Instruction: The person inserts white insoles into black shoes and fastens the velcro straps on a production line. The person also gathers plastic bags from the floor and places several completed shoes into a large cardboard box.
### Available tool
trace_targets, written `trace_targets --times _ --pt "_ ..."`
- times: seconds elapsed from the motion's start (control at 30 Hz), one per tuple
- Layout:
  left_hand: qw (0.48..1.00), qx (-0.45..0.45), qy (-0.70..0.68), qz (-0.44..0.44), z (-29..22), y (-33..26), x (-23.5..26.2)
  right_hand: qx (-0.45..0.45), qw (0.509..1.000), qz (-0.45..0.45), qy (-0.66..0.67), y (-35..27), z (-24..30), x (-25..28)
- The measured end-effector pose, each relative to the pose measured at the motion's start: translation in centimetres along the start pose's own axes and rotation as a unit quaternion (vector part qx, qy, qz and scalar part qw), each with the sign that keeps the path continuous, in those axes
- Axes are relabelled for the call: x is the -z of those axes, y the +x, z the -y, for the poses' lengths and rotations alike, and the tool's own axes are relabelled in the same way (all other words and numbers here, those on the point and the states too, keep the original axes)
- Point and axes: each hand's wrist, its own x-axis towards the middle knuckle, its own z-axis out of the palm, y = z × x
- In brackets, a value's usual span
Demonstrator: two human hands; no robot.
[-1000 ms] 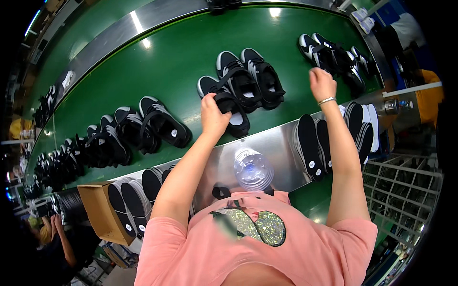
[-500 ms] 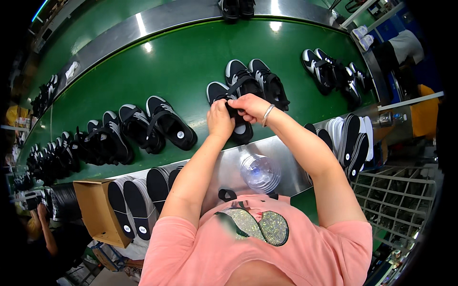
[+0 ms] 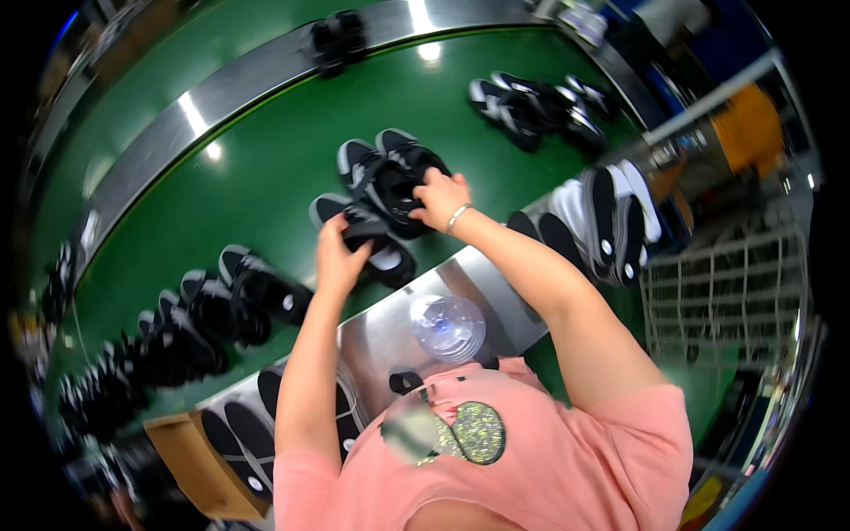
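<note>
A black sneaker [image 3: 387,260] with grey trim and a pale insole patch lies on the green work surface. My left hand [image 3: 340,258] grips its side and upper, thumb and fingers apart around it. Just beyond and to the right stands a pair of similar sneakers [image 3: 361,168], toes pointing away. My right hand [image 3: 443,200], a silver bangle at its wrist, is at the heel end of this pair. Its fingers are spread, with thumb and forefinger close to or touching the shoes; which one cannot be told through the blur.
More black sneakers [image 3: 212,305] line the surface to the left; another group [image 3: 518,111] stands at the far right. A clear plastic container [image 3: 449,327] sits on the metal ledge [image 3: 376,329]. Insoles [image 3: 602,221] are stacked to the right, others beside a cardboard box [image 3: 190,460]. A wire basket [image 3: 708,292] stands at right.
My hands were together at the near sneaker's strap; now they are apart. The right has moved to the pair beyond, while the left stays on the near shoe. The whole view has swung.
</note>
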Motion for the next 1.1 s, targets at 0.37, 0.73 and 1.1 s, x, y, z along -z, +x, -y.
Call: trace_targets --times 0.37,0.73,1.1 --pt "0.996 -0.020 0.070 -0.052 -1.4 1.1 -3.0 -0.015 0.997 -0.073 -0.009 -5.7 -10.9 4.2" --pt "0.989 -0.027 0.141 -0.024 -3.5 2.0 -6.0 -0.621 0.784 -0.016 -0.006 -22.9 -26.9 8.2" --pt "0.997 0.009 0.031 -0.072 -2.6 2.4 -6.5 -0.502 0.840 -0.195 -0.065 -24.3 -25.1 13.2"
